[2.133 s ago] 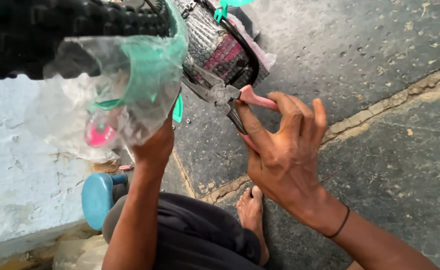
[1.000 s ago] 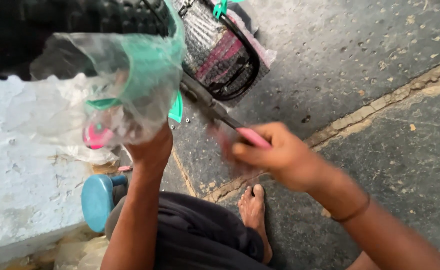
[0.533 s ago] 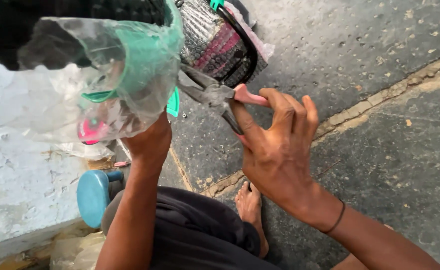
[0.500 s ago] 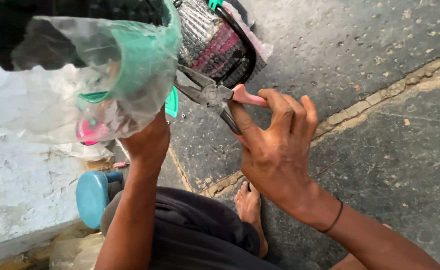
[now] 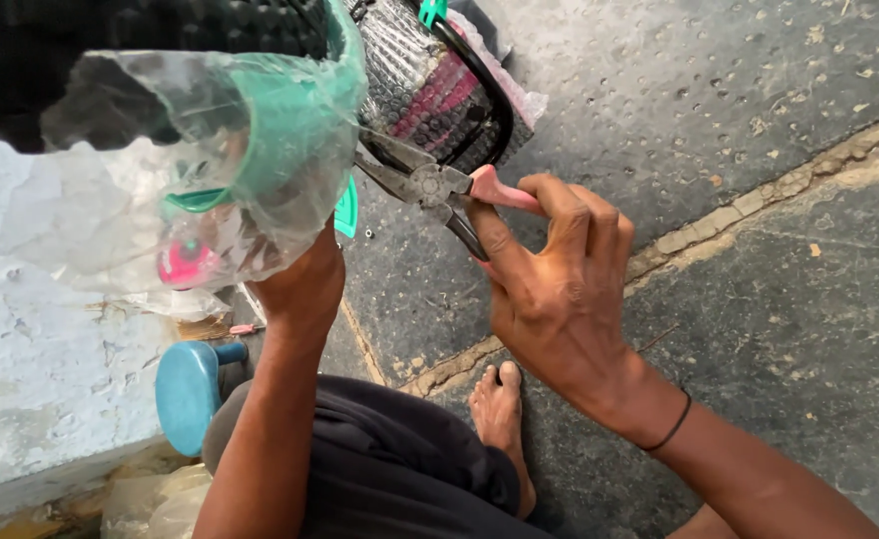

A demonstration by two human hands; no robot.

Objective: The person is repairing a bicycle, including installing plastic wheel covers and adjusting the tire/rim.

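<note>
My right hand (image 5: 559, 299) is wrapped round the pliers (image 5: 439, 190), fingers curled tight on the pink handles, thumb along the lower handle, so it's clamped on the tool. The pliers sit upper-mid in view, metal nose pointing up-left w/ the two tips a bit apart, reaching toward the clear plastic wrap (image 5: 210, 170) and the green plastic part (image 5: 299, 130) under it. I can't tell if the tips actually bite anything; the wrap hides that spot. My left hand (image 5: 299, 284) goes up under the wrap. Only the wrist and back of the hand show, the fingers are buried behind the plastic, so I can't tell if they're apart or closed, though the hand is touching the wrapped bundle from below. Inside the wrap there's a pink round bit (image 5: 188, 265) low on the left side. Above, top left, a black tyre (image 5: 160, 30) w/ knobby tread. Just right of the pliers' nose is a part in bubble wrap (image 5: 429, 80) w/ a black curved bar (image 5: 489, 90) across it, close to the tool but whether touching I can't say. A black band (image 5: 671, 431) is on my right wrist. Lower down, my bare foot (image 5: 504, 424) rests on the dark pavement (image 5: 759, 250), by a sandy crack, and dark shorts cover my lap. A blue stool (image 5: 188, 391) stands at lower left beside a pale wall (image 5: 40, 379).
</note>
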